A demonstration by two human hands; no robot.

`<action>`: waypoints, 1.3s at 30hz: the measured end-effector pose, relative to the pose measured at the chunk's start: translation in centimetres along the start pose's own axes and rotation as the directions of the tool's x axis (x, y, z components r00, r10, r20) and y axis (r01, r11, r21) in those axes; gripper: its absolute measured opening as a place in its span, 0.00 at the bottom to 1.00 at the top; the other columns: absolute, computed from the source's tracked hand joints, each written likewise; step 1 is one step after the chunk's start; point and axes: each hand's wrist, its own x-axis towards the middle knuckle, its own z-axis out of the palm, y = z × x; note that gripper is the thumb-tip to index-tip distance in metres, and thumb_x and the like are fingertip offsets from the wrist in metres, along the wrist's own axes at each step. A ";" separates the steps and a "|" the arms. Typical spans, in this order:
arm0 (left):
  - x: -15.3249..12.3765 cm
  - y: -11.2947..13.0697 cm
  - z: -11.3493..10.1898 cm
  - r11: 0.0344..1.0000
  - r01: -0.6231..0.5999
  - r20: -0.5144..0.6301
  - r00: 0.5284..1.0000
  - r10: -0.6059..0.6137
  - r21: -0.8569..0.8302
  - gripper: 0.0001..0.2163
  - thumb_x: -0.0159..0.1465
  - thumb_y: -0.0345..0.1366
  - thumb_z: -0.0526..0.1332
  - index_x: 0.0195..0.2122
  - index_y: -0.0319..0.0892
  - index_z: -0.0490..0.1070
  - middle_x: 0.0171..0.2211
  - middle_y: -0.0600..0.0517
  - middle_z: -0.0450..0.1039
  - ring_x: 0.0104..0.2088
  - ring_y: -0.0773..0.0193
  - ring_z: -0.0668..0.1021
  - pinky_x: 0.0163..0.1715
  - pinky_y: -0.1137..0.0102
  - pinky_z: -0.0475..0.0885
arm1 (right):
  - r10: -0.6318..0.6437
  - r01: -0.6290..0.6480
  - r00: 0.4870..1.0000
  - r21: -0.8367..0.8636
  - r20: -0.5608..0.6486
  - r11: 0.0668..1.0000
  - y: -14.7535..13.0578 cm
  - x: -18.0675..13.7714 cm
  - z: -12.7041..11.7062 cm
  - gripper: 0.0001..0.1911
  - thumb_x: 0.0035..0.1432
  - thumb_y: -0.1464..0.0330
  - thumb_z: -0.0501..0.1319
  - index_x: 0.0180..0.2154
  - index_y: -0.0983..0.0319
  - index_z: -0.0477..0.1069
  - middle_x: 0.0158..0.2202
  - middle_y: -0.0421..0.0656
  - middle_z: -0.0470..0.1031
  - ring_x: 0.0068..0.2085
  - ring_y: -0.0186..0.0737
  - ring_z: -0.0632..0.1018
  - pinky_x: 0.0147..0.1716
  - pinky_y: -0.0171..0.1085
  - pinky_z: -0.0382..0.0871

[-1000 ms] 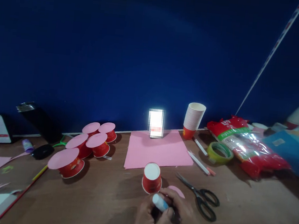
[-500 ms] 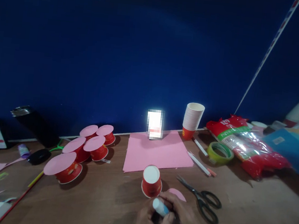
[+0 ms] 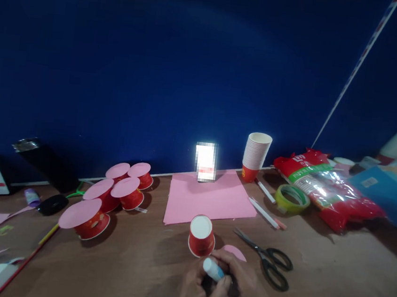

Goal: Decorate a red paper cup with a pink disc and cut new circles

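Observation:
A white and blue glue stick (image 3: 212, 269) is gripped between my two hands at the bottom of the view. My left hand (image 3: 193, 287) closes around it from the left, and my right hand (image 3: 241, 285) pinches it from the right; the tube's lower end is hidden by the fingers. Just beyond them a red paper cup (image 3: 201, 236) stands upside down, its white base facing up. Partly behind my right hand lies a pink paper disc (image 3: 235, 253). Black-handled scissors (image 3: 266, 259) rest open to the right of it.
Several upturned red cups topped with pink discs (image 3: 127, 186) stand at left. Pink paper sheets (image 3: 210, 201) lie under a bright phone (image 3: 206, 162). A cup stack (image 3: 256, 157), green tape roll (image 3: 291, 199) and red bag (image 3: 336, 191) are at right. A blue partition (image 3: 157, 68) borders the table.
The table's contents sit slightly higher in the picture, as the head view has tipped down a little. Both hands keep nearly the same hold on the glue stick.

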 end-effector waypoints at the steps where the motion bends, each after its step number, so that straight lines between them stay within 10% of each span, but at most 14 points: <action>1: 0.0 0.0 0.0 1.000 -0.005 0.001 1.000 0.005 0.003 0.09 0.55 0.39 0.63 0.30 0.38 0.76 0.28 0.48 0.76 0.30 0.61 0.76 0.32 0.72 0.72 | -0.008 0.008 1.000 -0.003 -0.013 1.000 0.0 0.0 0.0 0.23 0.54 0.71 0.57 0.53 0.62 0.62 0.45 0.51 0.76 0.44 0.45 0.77 0.44 0.41 0.72; 39: -0.2 -0.3 0.2 0.998 -0.062 -0.023 0.998 0.062 -0.002 0.10 0.56 0.40 0.62 0.30 0.38 0.75 0.26 0.49 0.76 0.28 0.62 0.76 0.30 0.73 0.72 | -0.054 0.053 0.998 -0.054 -0.034 0.997 0.8 -0.2 0.6 0.21 0.56 0.68 0.57 0.52 0.61 0.62 0.43 0.51 0.76 0.43 0.45 0.77 0.42 0.41 0.72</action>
